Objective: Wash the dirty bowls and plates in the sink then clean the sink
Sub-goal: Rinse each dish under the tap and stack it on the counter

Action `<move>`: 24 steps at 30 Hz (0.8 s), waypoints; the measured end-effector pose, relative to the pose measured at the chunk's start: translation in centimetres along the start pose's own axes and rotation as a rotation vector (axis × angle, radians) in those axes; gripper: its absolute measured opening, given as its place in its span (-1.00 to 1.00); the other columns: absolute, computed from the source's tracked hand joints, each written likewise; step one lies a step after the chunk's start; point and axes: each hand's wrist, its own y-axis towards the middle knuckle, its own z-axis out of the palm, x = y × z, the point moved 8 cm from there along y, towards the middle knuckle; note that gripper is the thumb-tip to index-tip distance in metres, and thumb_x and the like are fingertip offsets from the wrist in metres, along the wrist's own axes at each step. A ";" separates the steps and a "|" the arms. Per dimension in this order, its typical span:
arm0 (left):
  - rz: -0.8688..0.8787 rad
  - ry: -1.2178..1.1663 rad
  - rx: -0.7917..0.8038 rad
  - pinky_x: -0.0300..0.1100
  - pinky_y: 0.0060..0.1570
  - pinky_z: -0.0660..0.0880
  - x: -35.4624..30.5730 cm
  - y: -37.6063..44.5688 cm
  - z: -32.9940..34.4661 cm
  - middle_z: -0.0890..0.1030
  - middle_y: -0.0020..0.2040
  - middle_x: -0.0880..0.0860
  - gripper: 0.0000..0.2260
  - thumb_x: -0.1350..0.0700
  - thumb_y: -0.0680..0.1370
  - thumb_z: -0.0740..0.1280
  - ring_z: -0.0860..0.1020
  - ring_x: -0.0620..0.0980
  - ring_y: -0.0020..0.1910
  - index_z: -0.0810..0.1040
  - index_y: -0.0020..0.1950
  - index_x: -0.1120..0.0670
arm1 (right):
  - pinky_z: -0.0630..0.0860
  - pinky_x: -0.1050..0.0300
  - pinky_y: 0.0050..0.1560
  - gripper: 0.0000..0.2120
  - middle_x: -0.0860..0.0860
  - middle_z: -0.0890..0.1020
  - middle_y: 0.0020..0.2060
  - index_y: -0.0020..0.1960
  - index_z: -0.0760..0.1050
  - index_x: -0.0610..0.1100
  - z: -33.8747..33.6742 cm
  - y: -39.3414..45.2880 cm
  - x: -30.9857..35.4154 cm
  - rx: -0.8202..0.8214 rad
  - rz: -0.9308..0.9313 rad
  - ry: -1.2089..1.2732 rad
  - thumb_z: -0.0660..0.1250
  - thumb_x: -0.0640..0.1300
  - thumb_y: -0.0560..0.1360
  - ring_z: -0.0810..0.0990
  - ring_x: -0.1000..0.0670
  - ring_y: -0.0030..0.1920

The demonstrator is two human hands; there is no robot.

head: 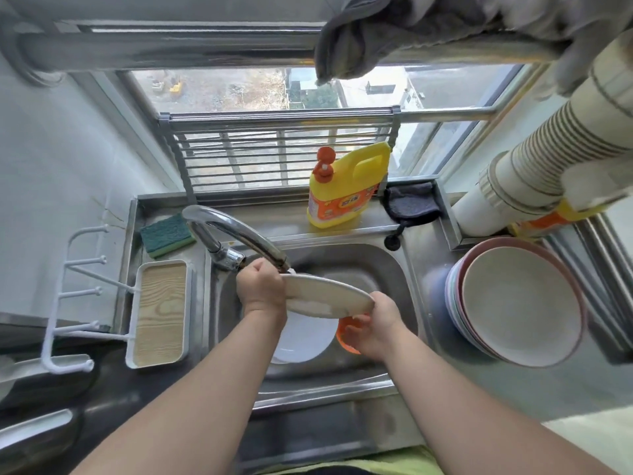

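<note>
Beige plate [329, 296], tilted over the sink [387, 269] under the faucet [239, 231]: my left hand [262, 286] curls round its left rim, my right hand [375, 325] pinches its right edge. Below it in the basin lie a white plate [301, 341] and an orange object [344, 332]. Stacked bowls [520, 306] stand right of the sink.

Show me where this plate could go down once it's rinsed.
Free: the steel counter in front of the stacked bowls, and the strip along the sink's near rim. Crowded: the basin holds a white plate and something orange under the beige plate; the back ledge has the detergent bottle and cloth; the left has the sponge and tray.
</note>
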 end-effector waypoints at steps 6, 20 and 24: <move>0.046 -0.068 0.155 -0.21 -0.20 0.48 -0.4 -0.2 -3.4 0.65 -0.13 -0.02 -0.88 0.14 0.37 0.32 0.54 -0.02 -0.15 0.64 -0.19 0.11 | 0.66 -0.23 -0.40 -0.71 -0.42 0.64 -0.06 0.30 0.38 -0.47 2.0 1.1 -2.3 0.113 0.191 -0.056 0.00 -0.42 0.66 0.70 -0.40 -0.19; -0.440 -0.235 0.245 -0.38 -0.49 0.45 5.6 -1.6 4.3 0.57 -0.27 0.00 -0.84 0.05 0.65 0.43 0.47 -0.18 -0.45 0.58 0.01 0.13 | 0.64 -0.22 0.06 -0.79 -0.16 0.66 0.16 0.11 0.51 0.03 -5.0 1.1 5.7 -0.072 -0.513 -0.238 0.11 -0.08 0.77 0.65 -0.18 0.06; -0.630 -0.447 0.233 -0.35 -0.69 0.13 5.2 -1.9 7.5 0.32 -0.47 -0.11 -0.61 -0.24 0.61 0.38 0.20 -0.21 -0.61 0.45 -0.19 0.03 | 0.61 -0.23 0.19 -0.75 -0.11 0.68 0.14 0.15 0.54 -0.02 -7.3 0.5 6.5 -0.120 -0.582 -0.165 0.13 0.06 0.74 0.65 -0.22 0.17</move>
